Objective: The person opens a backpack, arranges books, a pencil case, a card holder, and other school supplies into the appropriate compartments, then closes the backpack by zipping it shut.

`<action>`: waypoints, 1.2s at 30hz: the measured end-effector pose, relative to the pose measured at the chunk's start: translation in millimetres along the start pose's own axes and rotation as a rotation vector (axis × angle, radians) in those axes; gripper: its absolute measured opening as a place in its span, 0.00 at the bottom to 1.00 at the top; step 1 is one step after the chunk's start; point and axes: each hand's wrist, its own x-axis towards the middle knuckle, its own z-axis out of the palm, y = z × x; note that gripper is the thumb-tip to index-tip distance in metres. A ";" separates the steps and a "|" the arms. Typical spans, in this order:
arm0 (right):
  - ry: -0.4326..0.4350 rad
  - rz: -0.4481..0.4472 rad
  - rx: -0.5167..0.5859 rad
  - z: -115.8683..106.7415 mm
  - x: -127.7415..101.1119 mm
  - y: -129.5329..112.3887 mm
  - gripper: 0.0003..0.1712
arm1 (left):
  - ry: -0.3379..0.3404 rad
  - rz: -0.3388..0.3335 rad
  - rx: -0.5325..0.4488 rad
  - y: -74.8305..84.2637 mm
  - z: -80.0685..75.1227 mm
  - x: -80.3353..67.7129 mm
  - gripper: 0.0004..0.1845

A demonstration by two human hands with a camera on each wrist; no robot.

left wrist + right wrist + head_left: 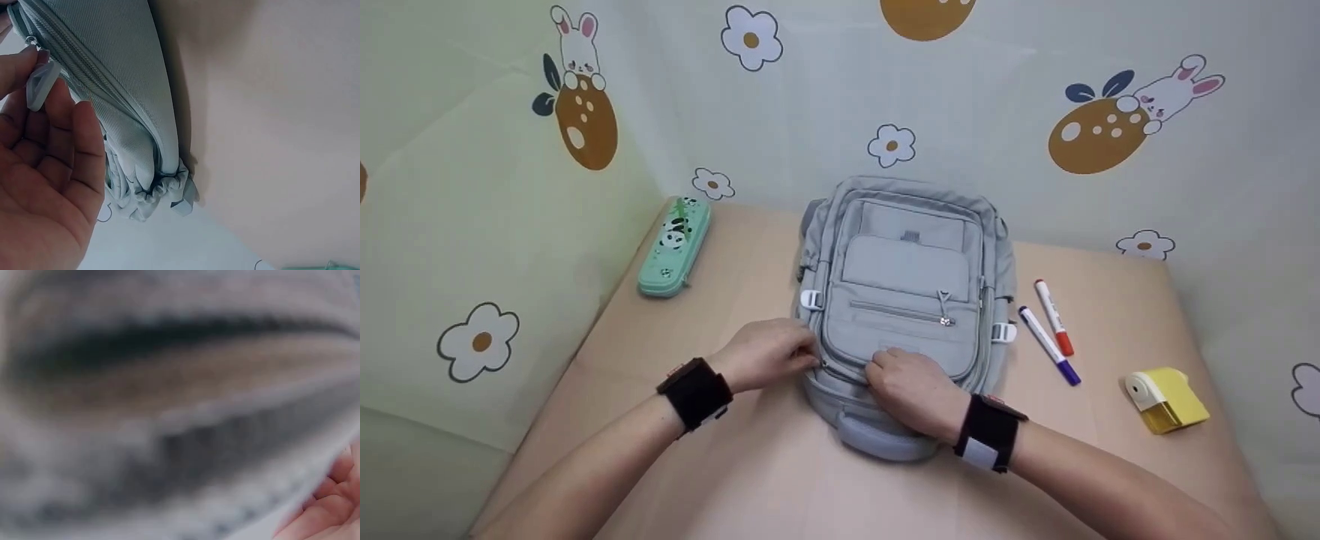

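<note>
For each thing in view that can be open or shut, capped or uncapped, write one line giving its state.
backpack: lying flat, front pocket zipped shut
pencil case: shut
red marker: capped
blue marker: capped
left hand: pinches a zipper pull
right hand: fingers curled, resting on the backpack

Tan tabletop [750,480] — pale backdrop [825,90] of flowers, bunnies.

Both forearms reach forward, black wrist bands on. Left hand [765,352] fingers pinch together; right hand [911,390] curled, knuckles up.
</note>
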 end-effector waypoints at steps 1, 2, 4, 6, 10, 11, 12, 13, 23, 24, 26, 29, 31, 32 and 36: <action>0.007 0.002 0.003 -0.6 -0.4 0.1 0.07 | 0.009 0.006 0.014 -1.0 -0.3 0.4 0.03; 0.016 0.006 0.007 -1.2 -0.8 0.2 0.07 | 0.019 0.010 0.031 -2.2 -0.5 0.9 0.03; 0.036 0.012 0.018 -2.5 -1.6 0.4 0.08 | 0.039 0.009 0.056 -5.1 -1.3 2.6 0.03; 0.054 0.020 0.037 -3.6 -2.4 0.7 0.08 | 0.059 0.006 0.081 -9.0 -1.5 4.7 0.03; 0.070 0.031 0.067 -5.0 -3.8 1.4 0.08 | 0.080 -0.013 0.114 -17.6 -1.2 11.4 0.02; 0.071 0.033 0.073 -5.2 -4.1 1.4 0.08 | 0.086 -0.017 0.126 -19.4 -1.2 13.2 0.02; 0.070 0.032 0.078 -5.6 -4.2 1.4 0.08 | 0.092 -0.023 0.134 -21.0 -1.1 14.8 0.02; 0.067 0.033 0.081 -5.9 -4.1 1.3 0.08 | 0.096 -0.030 0.138 -22.4 -1.2 16.3 0.02; 0.031 0.048 0.136 -9.1 -1.4 2.9 0.09 | 0.118 -0.055 0.139 -24.1 -5.6 17.5 0.03; 0.027 0.052 0.137 -9.7 -0.6 2.9 0.09 | 0.123 -0.056 0.137 -23.9 -6.2 17.1 0.03; 0.015 0.062 0.141 -10.4 0.7 3.3 0.09 | 0.128 -0.056 0.131 -23.3 -7.7 16.4 0.03; -0.013 0.085 0.150 -11.3 2.9 3.0 0.09 | 0.136 -0.053 0.122 -22.4 -9.3 14.8 0.03; -0.036 0.100 0.159 -12.2 4.4 2.2 0.08 | 0.140 -0.054 0.112 -21.9 -10.0 13.9 0.02; -0.045 0.106 0.165 -12.5 5.5 1.6 0.08 | 0.144 -0.056 0.106 -21.7 -10.3 13.4 0.02; -0.081 0.125 0.165 -15.0 12.8 -2.2 0.10 | 0.159 -0.059 0.088 -20.8 -10.6 12.2 0.02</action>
